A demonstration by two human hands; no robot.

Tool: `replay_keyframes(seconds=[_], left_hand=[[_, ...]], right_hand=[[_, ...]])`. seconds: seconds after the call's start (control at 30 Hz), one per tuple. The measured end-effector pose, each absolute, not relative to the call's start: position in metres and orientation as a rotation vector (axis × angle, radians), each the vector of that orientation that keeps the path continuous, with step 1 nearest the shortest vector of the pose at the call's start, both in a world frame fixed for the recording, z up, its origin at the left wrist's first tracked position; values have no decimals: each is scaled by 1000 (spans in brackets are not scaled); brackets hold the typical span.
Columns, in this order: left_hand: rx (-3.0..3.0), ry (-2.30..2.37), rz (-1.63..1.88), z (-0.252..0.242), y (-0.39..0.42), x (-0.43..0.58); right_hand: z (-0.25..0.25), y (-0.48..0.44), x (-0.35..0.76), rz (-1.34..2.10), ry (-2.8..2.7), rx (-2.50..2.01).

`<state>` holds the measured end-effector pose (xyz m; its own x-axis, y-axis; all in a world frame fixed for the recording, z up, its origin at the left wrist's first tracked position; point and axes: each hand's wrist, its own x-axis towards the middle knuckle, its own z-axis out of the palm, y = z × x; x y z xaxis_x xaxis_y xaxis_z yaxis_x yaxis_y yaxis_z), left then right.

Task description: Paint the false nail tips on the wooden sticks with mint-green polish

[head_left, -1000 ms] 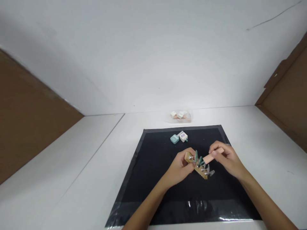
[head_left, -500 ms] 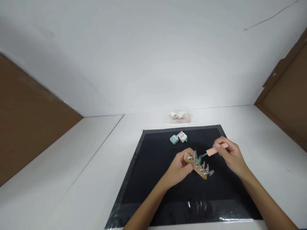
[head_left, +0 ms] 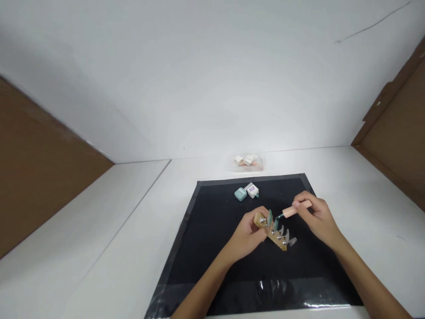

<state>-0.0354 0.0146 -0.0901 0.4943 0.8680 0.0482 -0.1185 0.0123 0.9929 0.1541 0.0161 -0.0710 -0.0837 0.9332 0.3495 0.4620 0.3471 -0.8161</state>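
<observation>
Near the middle of the black mat, my left hand (head_left: 247,235) is closed around a wooden strip (head_left: 277,241) that slants down to the right. Small metal clips on the strip hold several upright nail-like tips; two are green (head_left: 270,218) and the ones toward the lower right are clear (head_left: 287,235). My right hand (head_left: 314,215) pinches a peach-coloured brush handle (head_left: 291,211). Its green-coated brush end (head_left: 280,216) meets or nearly meets the second green tip; contact is too small to tell.
A green bottle (head_left: 241,194) and a white bottle piece with a purple label (head_left: 253,190) lie on the black mat (head_left: 212,221). Behind it, a clear tray (head_left: 261,166) holds white and peach pieces. Brown panels (head_left: 395,115) stand at both sides.
My right hand has moved slightly left, bringing the brush closer to the second green tip. My left hand and the wooden strip have hardly moved.
</observation>
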Motion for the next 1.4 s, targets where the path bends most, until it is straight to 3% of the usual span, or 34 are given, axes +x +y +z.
replay_keyframes(seconds=[0.2, 0.87, 1.4], left_hand=[[1355, 739, 879, -87, 17, -34], [1727, 852, 933, -91, 14, -31], [1618, 807, 949, -93, 14, -31]], right_hand=[[-65, 14, 150, 747, -1726, -1112], [-71, 17, 151, 727, -1780, -1249], [-69, 16, 154, 875, -1774, -1143]])
